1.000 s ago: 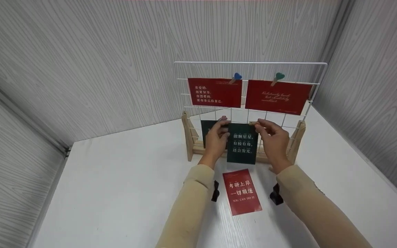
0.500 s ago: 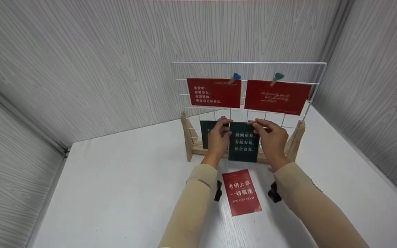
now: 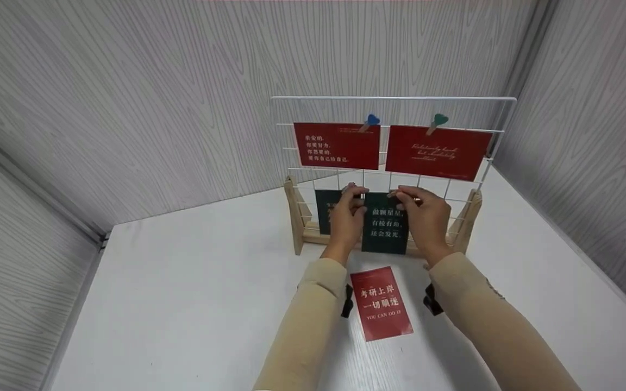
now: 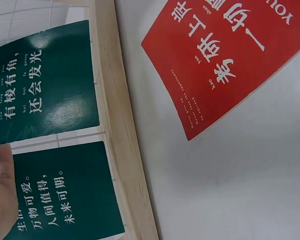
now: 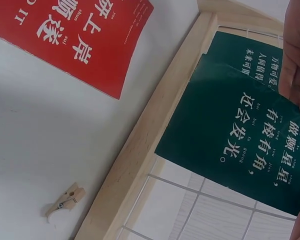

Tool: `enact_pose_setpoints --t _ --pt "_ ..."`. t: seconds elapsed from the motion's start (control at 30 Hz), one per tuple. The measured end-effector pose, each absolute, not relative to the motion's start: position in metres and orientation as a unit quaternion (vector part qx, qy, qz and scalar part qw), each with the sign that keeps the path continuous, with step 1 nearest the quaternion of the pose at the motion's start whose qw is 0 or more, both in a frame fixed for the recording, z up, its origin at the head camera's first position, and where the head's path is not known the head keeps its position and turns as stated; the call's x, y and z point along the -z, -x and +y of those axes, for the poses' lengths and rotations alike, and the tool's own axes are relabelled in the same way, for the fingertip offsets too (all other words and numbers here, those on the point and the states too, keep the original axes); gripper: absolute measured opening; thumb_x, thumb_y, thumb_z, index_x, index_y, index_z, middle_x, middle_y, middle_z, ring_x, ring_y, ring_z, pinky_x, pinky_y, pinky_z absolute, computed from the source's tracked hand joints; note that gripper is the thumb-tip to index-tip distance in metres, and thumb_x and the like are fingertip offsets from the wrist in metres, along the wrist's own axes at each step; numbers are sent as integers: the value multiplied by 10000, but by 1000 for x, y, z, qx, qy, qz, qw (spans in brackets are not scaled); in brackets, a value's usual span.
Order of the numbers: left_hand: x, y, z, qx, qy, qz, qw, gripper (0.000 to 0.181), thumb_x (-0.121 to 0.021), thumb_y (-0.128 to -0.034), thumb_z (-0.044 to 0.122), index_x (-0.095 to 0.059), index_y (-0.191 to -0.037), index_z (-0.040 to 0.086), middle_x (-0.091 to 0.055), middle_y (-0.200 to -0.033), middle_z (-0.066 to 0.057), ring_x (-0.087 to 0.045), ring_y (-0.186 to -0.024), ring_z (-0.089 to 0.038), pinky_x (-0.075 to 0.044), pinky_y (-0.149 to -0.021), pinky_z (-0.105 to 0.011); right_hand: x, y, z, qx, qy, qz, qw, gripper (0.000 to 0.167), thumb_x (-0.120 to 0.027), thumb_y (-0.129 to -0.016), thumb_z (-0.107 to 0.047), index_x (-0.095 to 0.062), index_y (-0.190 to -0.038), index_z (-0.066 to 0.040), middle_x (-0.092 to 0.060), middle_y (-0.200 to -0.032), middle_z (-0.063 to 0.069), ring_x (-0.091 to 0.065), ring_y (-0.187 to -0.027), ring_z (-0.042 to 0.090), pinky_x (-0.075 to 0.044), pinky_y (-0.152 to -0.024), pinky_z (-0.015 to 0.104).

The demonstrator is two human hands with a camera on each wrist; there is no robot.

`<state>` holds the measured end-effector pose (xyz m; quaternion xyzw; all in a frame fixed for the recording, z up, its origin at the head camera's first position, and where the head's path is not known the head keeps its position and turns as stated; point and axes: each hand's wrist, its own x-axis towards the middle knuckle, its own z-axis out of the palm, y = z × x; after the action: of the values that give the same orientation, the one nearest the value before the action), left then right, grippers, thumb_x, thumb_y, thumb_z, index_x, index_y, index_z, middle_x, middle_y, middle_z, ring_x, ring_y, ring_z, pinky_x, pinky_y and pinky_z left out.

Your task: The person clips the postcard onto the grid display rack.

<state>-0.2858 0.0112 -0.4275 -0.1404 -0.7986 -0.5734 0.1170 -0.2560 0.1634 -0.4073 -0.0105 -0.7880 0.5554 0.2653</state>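
Observation:
My left hand [image 3: 345, 222] pinches the left edge of a dark green card [image 3: 385, 241] printed with white characters. At the card's top edge, the thumb and fingers of my right hand [image 3: 430, 220] pinch a small wooden clothespin [image 3: 392, 194], mostly covered by the fingertips. The card stands upright against a white wire grid [image 3: 394, 98]; whether the clothespin bites the wire cannot be seen. Just behind my left hand, a second green card [image 4: 80, 185] hangs on the grid, partly covered. A pinkish clip top [image 3: 350, 185] shows above that hand.
Two red cards, left [image 3: 356, 146] and right [image 3: 465, 152], hang higher up under a blue heart clip [image 3: 373, 119] and a green one [image 3: 440, 119]. Wooden feet [image 3: 293, 222] carry the grid. Another red card [image 3: 383, 323] and a loose clothespin [image 5: 65, 201] lie on the white table.
The green card has shifted slightly up and to the right, closer to the grid. Both hands have moved with it, drawing slightly nearer each other, and keep their grips.

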Motion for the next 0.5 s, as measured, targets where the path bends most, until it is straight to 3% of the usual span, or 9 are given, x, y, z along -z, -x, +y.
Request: enact_pose_setpoints --t 0.5 --pt "425 286 16 570 117 -805 114 311 -537 -925 -65 -567 -1157 140 -369 -1488 -62 -560 -1029 -137 -456 -891 -238 402 261 162 -509 9 -824 246 188 -627 -924 -197 -730 -1046 -98 -705 -956 -9 -639 -776 85 -508 -656 196"
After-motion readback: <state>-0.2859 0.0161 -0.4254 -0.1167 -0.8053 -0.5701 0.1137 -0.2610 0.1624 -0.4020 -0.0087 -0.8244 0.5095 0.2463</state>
